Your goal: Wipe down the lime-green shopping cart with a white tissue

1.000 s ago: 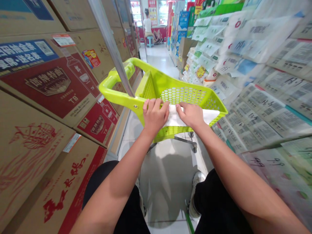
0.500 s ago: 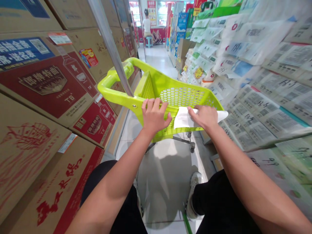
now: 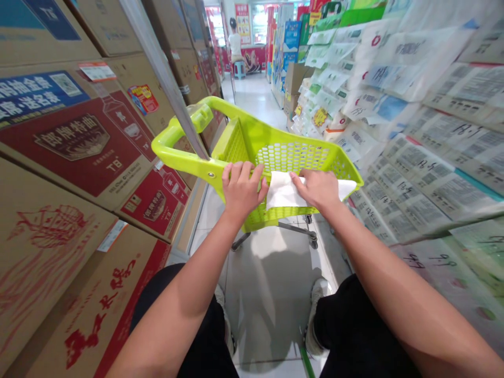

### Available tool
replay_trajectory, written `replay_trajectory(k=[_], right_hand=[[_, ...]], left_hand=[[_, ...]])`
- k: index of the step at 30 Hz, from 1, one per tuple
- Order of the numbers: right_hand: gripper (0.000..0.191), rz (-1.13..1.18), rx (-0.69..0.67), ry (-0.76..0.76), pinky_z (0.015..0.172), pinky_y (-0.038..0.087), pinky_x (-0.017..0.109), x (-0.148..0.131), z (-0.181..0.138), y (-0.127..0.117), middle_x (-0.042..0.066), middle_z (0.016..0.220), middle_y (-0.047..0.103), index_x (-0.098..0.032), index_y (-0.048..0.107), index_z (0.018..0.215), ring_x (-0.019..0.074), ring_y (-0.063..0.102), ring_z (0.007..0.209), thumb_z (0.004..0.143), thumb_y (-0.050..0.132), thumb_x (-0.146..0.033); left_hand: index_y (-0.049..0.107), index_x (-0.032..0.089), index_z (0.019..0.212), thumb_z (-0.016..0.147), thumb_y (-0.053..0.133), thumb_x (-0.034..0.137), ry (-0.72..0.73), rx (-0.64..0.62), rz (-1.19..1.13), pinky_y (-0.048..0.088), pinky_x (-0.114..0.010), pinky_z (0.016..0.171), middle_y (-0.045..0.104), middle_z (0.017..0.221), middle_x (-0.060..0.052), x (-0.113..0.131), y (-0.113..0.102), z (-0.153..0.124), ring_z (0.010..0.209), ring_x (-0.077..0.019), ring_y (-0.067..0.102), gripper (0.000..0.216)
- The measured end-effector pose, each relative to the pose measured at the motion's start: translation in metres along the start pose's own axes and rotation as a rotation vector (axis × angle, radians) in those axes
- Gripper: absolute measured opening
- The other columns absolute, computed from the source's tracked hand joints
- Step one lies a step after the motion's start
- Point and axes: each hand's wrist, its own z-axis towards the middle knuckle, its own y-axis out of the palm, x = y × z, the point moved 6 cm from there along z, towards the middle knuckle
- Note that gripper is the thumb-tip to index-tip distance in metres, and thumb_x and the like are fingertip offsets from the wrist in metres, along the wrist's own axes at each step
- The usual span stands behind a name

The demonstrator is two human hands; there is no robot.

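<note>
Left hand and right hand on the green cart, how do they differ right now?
The left hand grips the bare rim of the green cart; the right hand lies on a white cloth draped over that rim. The left hand is by the rim's left corner, the right hand further along. Both are knuckles up on the same rim.

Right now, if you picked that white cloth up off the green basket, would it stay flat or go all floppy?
Probably floppy: the white cloth drapes over the rim of the green basket and follows its curve under the right hand. It looks thin, so it is likely very light. It might slide easily on the smooth plastic where the left hand grips beside it.
</note>
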Motion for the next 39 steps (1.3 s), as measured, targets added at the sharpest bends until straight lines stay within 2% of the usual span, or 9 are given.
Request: replay_trajectory(k=[4,7,10,19,23,28,32,35,39], right_hand=[[0.075,-0.026,-0.035,0.127,0.078,0.039,0.039,0.05,0.0,0.006,0.02,0.096,0.08,-0.017,0.082,0.105,0.0341,0.073,0.091,0.106,0.026,-0.068],[0.072,-0.041,-0.001,0.16,0.083,0.039,0.041,0.066,-0.002,0.008,0.02,0.096,0.08,-0.016,0.081,0.11,0.0356,0.073,0.094,0.105,0.029,-0.066],[0.066,-0.008,0.066,0.143,0.092,0.037,0.045,0.054,-0.004,0.007,0.017,0.099,0.081,-0.019,0.078,0.119,0.0361,0.072,0.097,0.104,0.034,-0.065],[0.071,0.158,0.106,-0.025,0.099,0.033,0.044,-0.037,-0.006,-0.005,0.015,0.105,0.081,-0.021,0.073,0.127,0.0341,0.07,0.104,0.101,0.039,-0.077],[0.066,0.167,0.12,-0.059,0.1,0.034,0.043,-0.028,-0.007,-0.003,0.014,0.109,0.08,-0.022,0.075,0.122,0.0333,0.067,0.111,0.106,0.033,-0.07],[0.058,0.092,0.113,0.023,0.09,0.037,0.042,0.027,-0.005,0.003,0.017,0.107,0.079,-0.018,0.078,0.115,0.0338,0.066,0.107,0.107,0.034,-0.056],[0.059,0.06,0.067,0.12,0.084,0.038,0.041,0.055,-0.003,0.004,0.019,0.103,0.079,-0.018,0.079,0.115,0.0356,0.068,0.102,0.104,0.037,-0.058],[0.061,0.076,0.074,0.131,0.088,0.038,0.043,0.043,-0.002,0.003,0.019,0.104,0.079,-0.019,0.079,0.118,0.0358,0.07,0.103,0.104,0.038,-0.062],[0.059,0.143,0.109,0.08,0.093,0.038,0.043,0.002,-0.002,0.0,0.016,0.107,0.08,-0.021,0.077,0.12,0.0337,0.071,0.104,0.103,0.041,-0.064]], left_hand=[[0.07,0.024,0.133,0.099,0.052,0.04,0.007,-0.01,0.006,0.026,-0.056,0.126,0.072,0.123,-0.012,0.005,0.0,-0.001,0.13,-0.0354,0.057,0.042],[0.07,0.024,0.132,0.098,0.053,0.04,0.001,-0.005,0.007,0.025,-0.058,0.127,0.071,0.123,-0.012,0.011,0.002,-0.002,0.13,-0.0363,0.056,0.042],[0.07,0.024,0.132,0.097,0.054,0.042,-0.014,0.021,0.001,0.025,-0.058,0.126,0.07,0.122,-0.013,0.016,0.004,-0.003,0.129,-0.037,0.056,0.043],[0.072,0.031,0.131,0.1,0.054,0.048,0.022,0.037,0.028,0.024,-0.058,0.126,0.071,0.122,-0.011,0.007,0.007,-0.005,0.128,-0.0357,0.056,0.04],[0.07,0.028,0.134,0.101,0.052,0.048,0.04,0.035,0.036,0.025,-0.056,0.126,0.071,0.125,-0.012,-0.002,0.008,-0.005,0.13,-0.0352,0.057,0.043],[0.069,0.025,0.134,0.099,0.053,0.043,0.046,0.027,0.033,0.025,-0.055,0.126,0.072,0.126,-0.012,-0.001,0.006,-0.004,0.131,-0.0347,0.058,0.042],[0.071,0.026,0.129,0.097,0.055,0.04,0.012,0.02,0.013,0.024,-0.057,0.127,0.071,0.125,-0.012,0.008,0.007,-0.003,0.132,-0.0361,0.056,0.038],[0.072,0.026,0.126,0.093,0.06,0.042,-0.02,0.024,0.002,0.024,-0.06,0.127,0.071,0.123,-0.013,0.013,0.008,-0.002,0.129,-0.0378,0.056,0.039],[0.072,0.028,0.127,0.091,0.063,0.046,-0.01,0.049,0.017,0.027,-0.059,0.125,0.071,0.121,-0.012,0.014,0.007,-0.002,0.127,-0.0376,0.057,0.041]])
